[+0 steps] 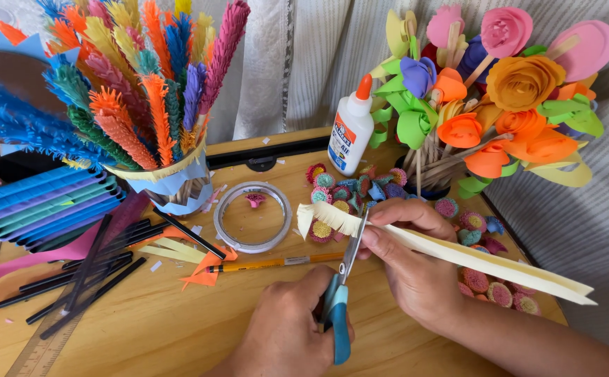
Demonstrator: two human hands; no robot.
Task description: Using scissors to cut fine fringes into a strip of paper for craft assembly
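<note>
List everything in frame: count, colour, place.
paper strip: one, cream, fringed end, held mid-right
scissors: one, blue handles, centre bottom
glue bottle: one, white, orange cap, back centre
tape roll: one, clear, centre
pencil: one, yellow, centre
black sticks: several, left
fringed paper stems: many, mixed colours, cup back left
paper flowers: many, mixed colours, back right
small rosettes: many, mixed, centre and right
table: one, wooden
left hand: on scissors
right hand: holds strip

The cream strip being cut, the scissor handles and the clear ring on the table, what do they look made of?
Cream strip: matte paper, probably folded; it bends and its end is snipped into a fringe.
Scissors: smooth blue handles, likely plastic; grey blades look like metal.
Clear ring: glossy and see-through, apparently a roll of plastic tape.
</note>
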